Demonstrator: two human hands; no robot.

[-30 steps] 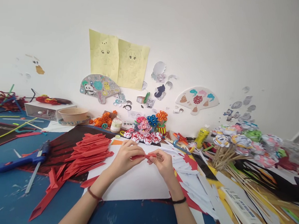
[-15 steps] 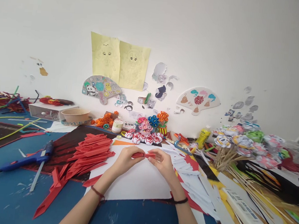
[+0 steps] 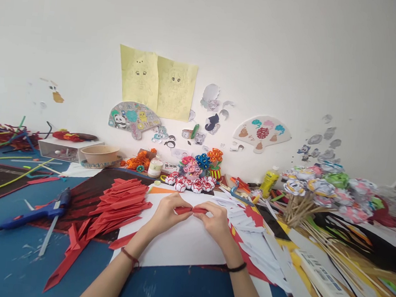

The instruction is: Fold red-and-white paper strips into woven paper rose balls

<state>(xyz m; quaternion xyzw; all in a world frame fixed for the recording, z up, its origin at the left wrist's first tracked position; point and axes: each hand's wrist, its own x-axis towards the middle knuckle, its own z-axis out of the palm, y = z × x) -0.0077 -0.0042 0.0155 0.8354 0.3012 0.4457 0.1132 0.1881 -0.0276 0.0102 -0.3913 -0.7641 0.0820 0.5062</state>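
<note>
Between my two hands is a small folded red paper strip (image 3: 183,210), pinched from both ends above a white sheet (image 3: 175,248). My left hand (image 3: 167,214) grips its left part with thumb and fingers. On the right part, my right hand (image 3: 215,219) does the same, and the two thumbs nearly meet at the middle. The fingers cover much of the strip. Left of my hands lies a heap of folded red paper pieces (image 3: 120,202). Folded white paper pieces (image 3: 246,226) spread out to the right.
A blue glue gun (image 3: 40,213) with its cord lies at the left. Behind my hands stand small paper flowers (image 3: 196,167) and a glue bottle (image 3: 269,182). Paper roses on sticks (image 3: 314,191) and a white device (image 3: 333,287) occupy the right side.
My right hand's fingers have closed further over the red strip, and both thumbs have come closer together at its middle. The strip stays in about the same place.
</note>
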